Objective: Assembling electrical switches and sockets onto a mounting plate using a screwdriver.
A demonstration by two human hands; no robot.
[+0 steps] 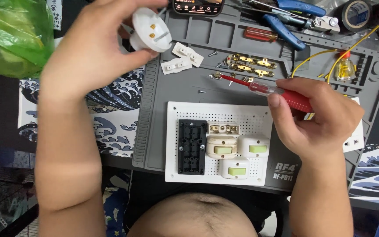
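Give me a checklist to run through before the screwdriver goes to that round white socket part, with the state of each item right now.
1. Left hand has a firm hold on the round white socket part: ok, fingers wrap its rim.
2. Socket part's metal contacts face the camera: ok.
3. Right hand grips the red screwdriver: ok, held by the handle.
4. Screwdriver tip is free: ok, it points at the loose brass contacts on the grey mat, apart from the socket part.
5. Tip matches the screw head: cannot tell, too small.
6. White perforated panel with its switches lies flat, clear of both hands: ok.
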